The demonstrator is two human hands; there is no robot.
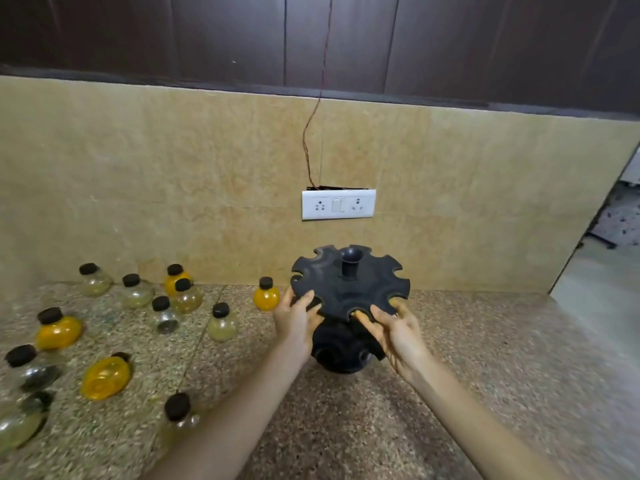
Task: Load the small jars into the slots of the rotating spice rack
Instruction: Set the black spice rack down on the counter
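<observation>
A black rotating spice rack (349, 285) stands on the speckled counter (485, 358), its notched top disc empty of jars. My left hand (298, 320) grips the disc's left front edge with thumb on top. My right hand (394, 330) grips the right front edge the same way. Several small round jars with black caps lie spread over the counter to the left. An orange-filled jar (266, 295) stands closest to the rack. Another orange jar (105, 377) lies on its side. Clear and yellowish jars such as one upright jar (221, 323) stand among them.
A beige tiled wall rises behind the counter, with a white socket plate (338, 204) and a thin wire (311, 140) hanging above it. Dark cabinets run along the top. The counter ends at the right, where a floor shows beyond.
</observation>
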